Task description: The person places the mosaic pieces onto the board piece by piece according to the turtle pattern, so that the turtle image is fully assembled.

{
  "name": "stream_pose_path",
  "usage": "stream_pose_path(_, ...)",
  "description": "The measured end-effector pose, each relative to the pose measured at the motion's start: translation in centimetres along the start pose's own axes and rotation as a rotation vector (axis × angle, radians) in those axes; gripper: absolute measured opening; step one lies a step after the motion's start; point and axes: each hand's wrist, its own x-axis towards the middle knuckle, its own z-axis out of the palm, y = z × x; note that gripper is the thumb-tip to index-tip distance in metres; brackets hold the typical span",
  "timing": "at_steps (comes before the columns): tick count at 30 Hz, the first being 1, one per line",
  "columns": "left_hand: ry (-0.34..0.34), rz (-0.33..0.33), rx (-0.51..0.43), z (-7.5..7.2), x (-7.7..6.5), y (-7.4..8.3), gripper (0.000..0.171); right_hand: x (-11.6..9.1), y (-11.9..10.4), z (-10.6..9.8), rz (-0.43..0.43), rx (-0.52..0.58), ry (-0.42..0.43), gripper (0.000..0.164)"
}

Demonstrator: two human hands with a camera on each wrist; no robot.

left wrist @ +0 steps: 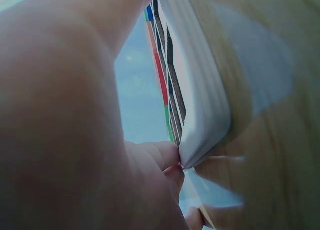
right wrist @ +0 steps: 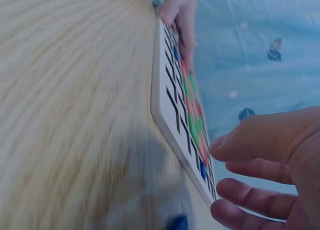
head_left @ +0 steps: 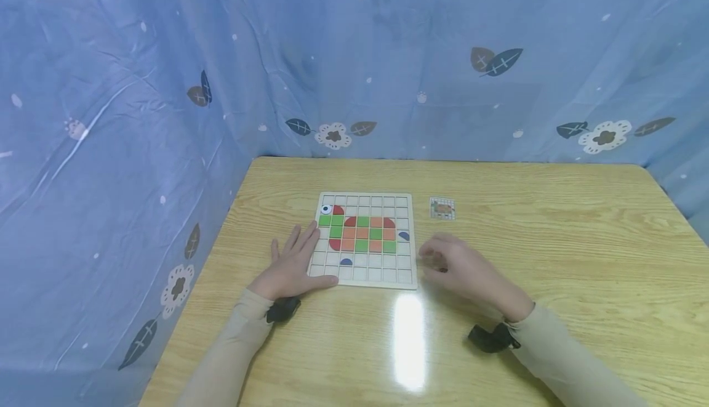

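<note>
A white square grid board (head_left: 371, 271) lies on the table, holding green, orange and red tiles (head_left: 362, 233), some with rounded corners. An eye tile (head_left: 326, 209) sits at its upper left. Two blue half-round tiles lie in separate cells, one lower (head_left: 346, 262) and one at the right (head_left: 404, 236). My left hand (head_left: 290, 265) rests against the board's left side, fingers spread and thumb on the near edge. Beside the right edge hovers my right hand (head_left: 456, 268), fingers loosely bent, nothing seen between them. A small dark blue shape (right wrist: 177, 222) shows below it, partly cut off.
A small picture card (head_left: 442, 208) with a gridded pattern lies right of the board's far corner. The wooden table (head_left: 554, 222) ends at a blue patterned curtain (head_left: 388, 87) behind and at the left. Light glares on the table near the front.
</note>
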Motion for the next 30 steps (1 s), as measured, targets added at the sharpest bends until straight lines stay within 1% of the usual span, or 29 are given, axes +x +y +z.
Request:
stream_pose_path(3,-0.003,-0.003,0.001,-0.1,0.0,0.1,0.122,-0.8,0.6,-0.6,0.013,-0.029,0.010,0.031)
stream_pose_path(7,-0.005,-0.003,-0.003,-0.1,0.0,0.1,0.121,-1.8,1.2,-1.4,0.053,-0.062,-0.008,0.036)
stream_pose_path(11,-0.005,0.001,-0.003,-0.1,0.0,0.0,0.121,-2.4,1.4,-1.7,0.058,-0.085,-0.026,0.035)
stream_pose_path(16,0.000,0.000,0.001,-0.1,0.0,-0.1,0.121,-2.2,1.3,-1.3,0.041,-0.076,-0.025,0.026)
stream_pose_path(21,-0.004,0.000,-0.003,-0.1,0.0,0.0,0.121,-1.9,1.3,-0.6,0.073,-0.068,-0.041,0.020)
stream_pose_path(25,-0.005,0.001,-0.006,-0.1,0.0,0.0,0.121,-1.9,1.4,-0.3,0.084,-0.065,-0.032,0.018)
stream_pose_path(30,-0.006,0.005,0.006,0.0,0.0,0.0,0.120,-1.9,1.5,0.0,0.039,-0.053,-0.023,0.017)
